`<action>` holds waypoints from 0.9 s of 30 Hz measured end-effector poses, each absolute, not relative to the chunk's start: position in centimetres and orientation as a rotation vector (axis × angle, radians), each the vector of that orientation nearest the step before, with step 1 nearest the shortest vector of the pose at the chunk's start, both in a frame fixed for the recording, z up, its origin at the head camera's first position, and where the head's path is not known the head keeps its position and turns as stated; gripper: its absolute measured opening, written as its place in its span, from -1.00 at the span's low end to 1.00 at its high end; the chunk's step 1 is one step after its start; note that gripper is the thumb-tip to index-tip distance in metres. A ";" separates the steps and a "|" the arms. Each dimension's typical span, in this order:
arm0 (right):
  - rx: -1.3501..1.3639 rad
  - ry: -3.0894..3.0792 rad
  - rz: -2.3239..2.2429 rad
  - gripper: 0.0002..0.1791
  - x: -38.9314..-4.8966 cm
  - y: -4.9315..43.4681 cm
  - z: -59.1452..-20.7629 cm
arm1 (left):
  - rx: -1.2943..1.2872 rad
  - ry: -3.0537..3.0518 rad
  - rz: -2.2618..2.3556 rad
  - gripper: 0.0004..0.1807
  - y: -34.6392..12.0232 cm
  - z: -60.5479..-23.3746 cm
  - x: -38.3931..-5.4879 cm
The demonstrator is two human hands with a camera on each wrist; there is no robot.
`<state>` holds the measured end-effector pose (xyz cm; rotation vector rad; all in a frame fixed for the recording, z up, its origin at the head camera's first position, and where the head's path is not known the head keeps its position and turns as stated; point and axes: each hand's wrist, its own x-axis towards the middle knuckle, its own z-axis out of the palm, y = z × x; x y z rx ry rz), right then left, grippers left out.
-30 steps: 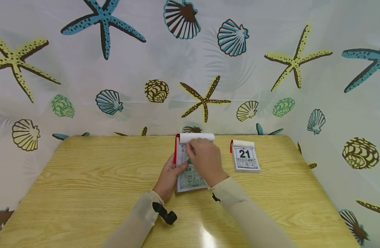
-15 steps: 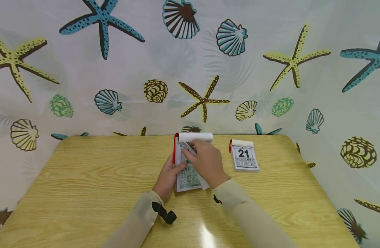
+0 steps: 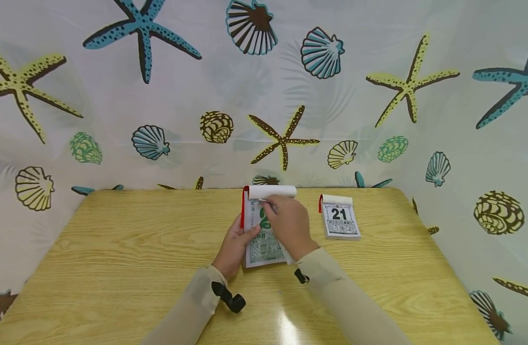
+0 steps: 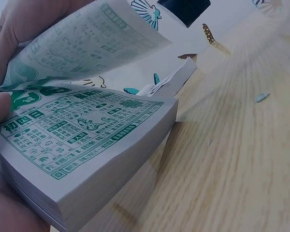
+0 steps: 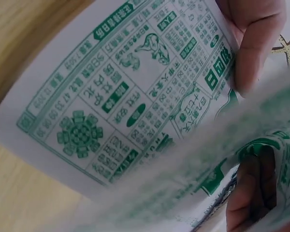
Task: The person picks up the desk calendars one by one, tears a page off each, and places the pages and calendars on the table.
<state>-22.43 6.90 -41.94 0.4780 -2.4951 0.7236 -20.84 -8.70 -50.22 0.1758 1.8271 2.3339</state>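
A thick tear-off calendar [image 3: 264, 251] with green print, a red strip on its left edge and a white rolled cover [image 3: 272, 192] at its top is on the wooden table. My left hand [image 3: 234, 247] grips its left side, thumb on the front page. My right hand [image 3: 290, 223] pinches a sheet near the top. In the left wrist view that sheet [image 4: 87, 46] stands raised off the pad [image 4: 125, 169]. The right wrist view shows my left thumb [image 5: 256, 48] on the page and my right fingers [image 5: 246, 198] beside the blurred, curved sheet. Part of the green date is hidden.
A smaller calendar [image 3: 341, 225] with a black 21 lies to the right on the wooden table [image 3: 139, 263]. Behind the table's back edge hangs a white cloth [image 3: 182, 96] printed with starfish and shells. A small pale scrap [image 4: 262, 97] lies on the wood.
My right hand has shifted slightly right, lifting the top sheet away from the pad. More of the green date is visible now. My left hand stays at the same place on the calendar.
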 end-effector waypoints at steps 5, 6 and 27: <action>0.439 -2.484 1.000 -0.80 -22.4 7.2 -42.2 | 0.176 1.828 2.335 -0.39 -8.7 -50.1 -20.8; 0.435 -2.476 1.053 -0.79 -22.4 7.3 -42.2 | 0.175 1.829 2.335 -0.38 -8.7 -50.1 -20.8; 0.466 -2.483 0.582 -0.73 -22.5 7.0 -42.4 | 0.197 1.821 2.352 -0.37 -8.6 -49.9 -20.5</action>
